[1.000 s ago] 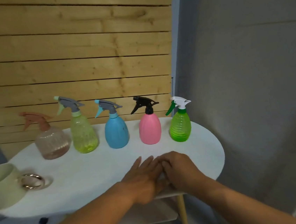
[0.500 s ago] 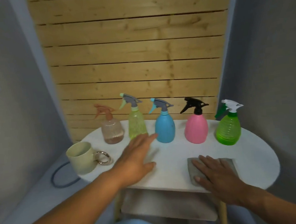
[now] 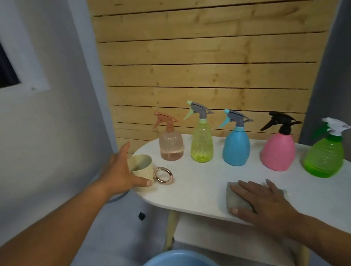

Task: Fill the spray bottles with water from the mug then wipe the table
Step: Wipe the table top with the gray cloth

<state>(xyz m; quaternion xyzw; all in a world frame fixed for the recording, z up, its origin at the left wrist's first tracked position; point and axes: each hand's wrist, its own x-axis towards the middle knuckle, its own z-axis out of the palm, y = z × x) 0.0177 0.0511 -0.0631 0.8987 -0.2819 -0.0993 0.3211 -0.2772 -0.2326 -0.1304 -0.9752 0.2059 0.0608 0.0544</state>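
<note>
Left hand (image 3: 120, 175) is at the cream mug (image 3: 142, 171) on the table's (image 3: 197, 186) far-left corner, fingers spread around its body, thumb in front, not quite gripping. I'd wrap it firmly and lift level. The five spray bottles (image 3: 235, 146) line the far edge, tops on. Right hand (image 3: 261, 199) lies flat, fingers splayed, on the grey cloth (image 3: 234, 199) near the front.

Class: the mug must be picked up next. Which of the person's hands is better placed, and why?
Left. The left hand is already at the mug; the right hand lies flat on the cloth.
</note>
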